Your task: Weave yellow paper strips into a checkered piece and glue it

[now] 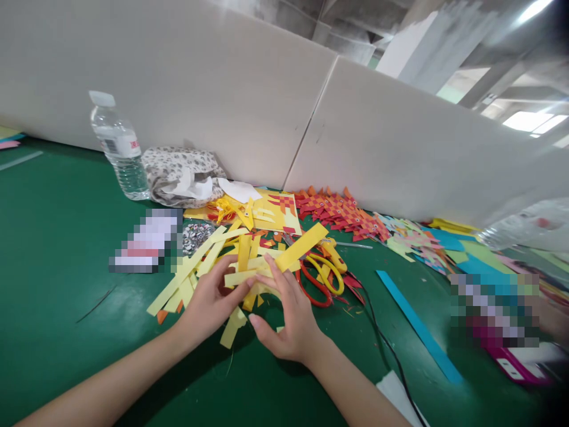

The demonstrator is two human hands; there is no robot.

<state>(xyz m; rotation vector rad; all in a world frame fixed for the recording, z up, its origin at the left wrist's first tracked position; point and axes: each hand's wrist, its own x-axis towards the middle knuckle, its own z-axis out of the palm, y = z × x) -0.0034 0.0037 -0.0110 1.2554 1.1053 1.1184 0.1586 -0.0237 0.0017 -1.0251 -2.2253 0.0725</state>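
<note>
My left hand (pixel 212 303) is closed on woven yellow paper strips (pixel 244 277), its thumb and fingers pinching a pale strip. My right hand (pixel 291 314) lies against the same strips with its fingers stretched out and the thumb held apart. A brighter yellow strip (pixel 302 246) slants up to the right beyond my right fingertips. Under and around both hands spreads a loose heap of pale yellow strips (pixel 184 279). Scissors with red and yellow handles (pixel 326 276) lie just right of my right hand, beside a yellow glue gun (pixel 334 255).
A water bottle (pixel 119 148) and a patterned cloth pouch (pixel 182 172) stand along the grey partition (pixel 213 89). Red-and-orange woven paper fish (pixel 340 210) are piled at the back. A black cord (pixel 384 341) and a blue strip (pixel 418 326) cross the green table (pixel 57 249) on the right.
</note>
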